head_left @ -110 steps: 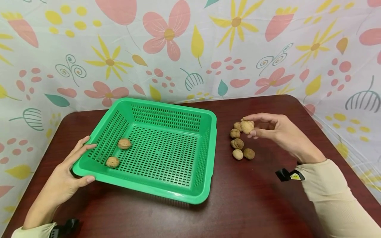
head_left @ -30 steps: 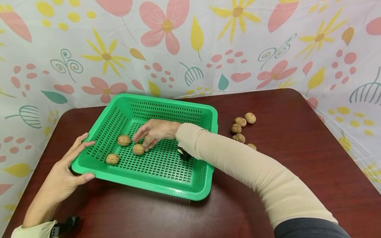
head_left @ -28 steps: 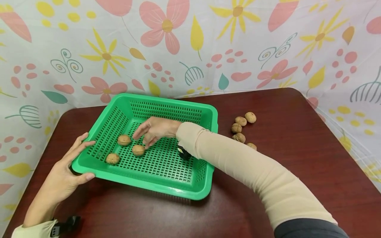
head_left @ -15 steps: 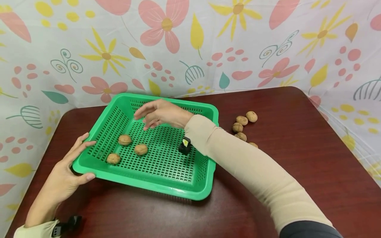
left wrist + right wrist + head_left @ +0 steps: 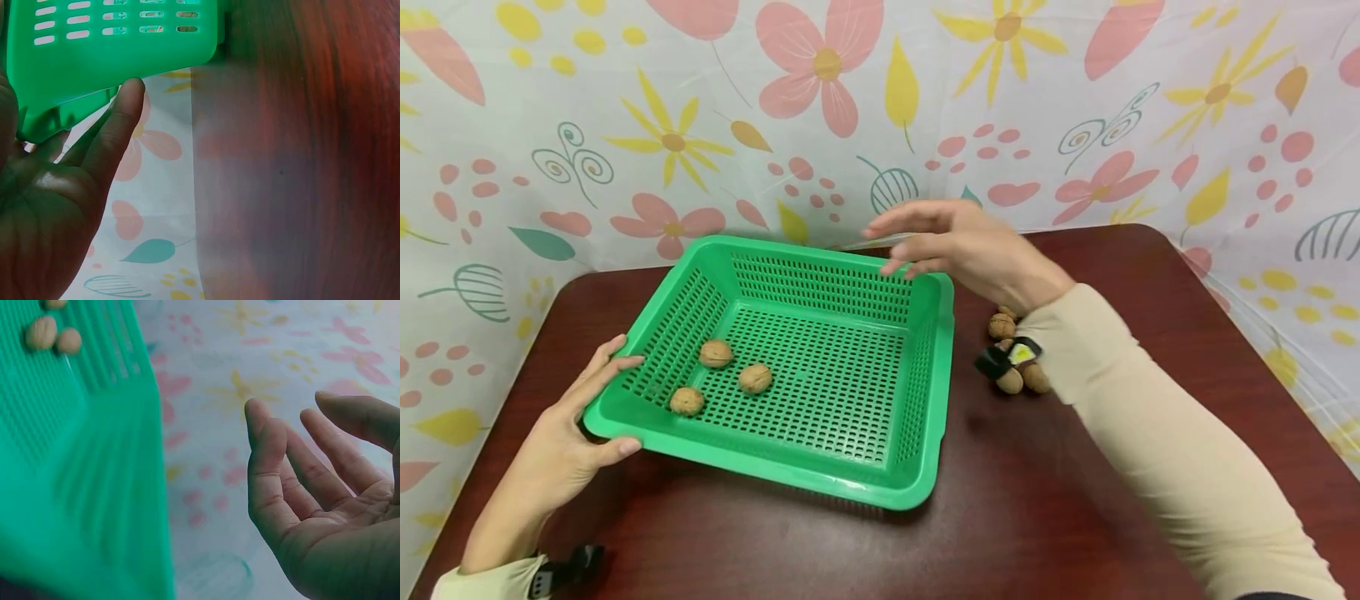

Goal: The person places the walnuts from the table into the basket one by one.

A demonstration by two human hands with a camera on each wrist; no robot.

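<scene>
A green plastic basket point(image 5: 917, 467) with slotted walls rests on the table. Three walnuts point(image 5: 756, 378) lie in its left part. At the basket's left corner, my left hand point(image 5: 561, 450) grips the rim, fingers over the side and thumb along the front; the left wrist view shows this hand point(image 5: 69, 187) against the outer wall. My right hand point(image 5: 977, 250) is in the air over the basket's right rear corner, fingers loosely bent, holding nothing; it appears bare in the right wrist view point(image 5: 331, 487). Several more walnuts point(image 5: 1002, 326) sit right of the basket, partly hidden by the right wrist.
The dark red wooden table point(image 5: 1060, 508) runs around the basket. A floral cloth point(image 5: 850, 167) hangs behind the table's back edge. A small black wrist camera point(image 5: 1000, 360) juts from the right sleeve above the loose walnuts.
My right hand carried a walnut from the table into the basket and let it go there. It then rose and moved right, out of the basket. The left hand stays at the corner.
</scene>
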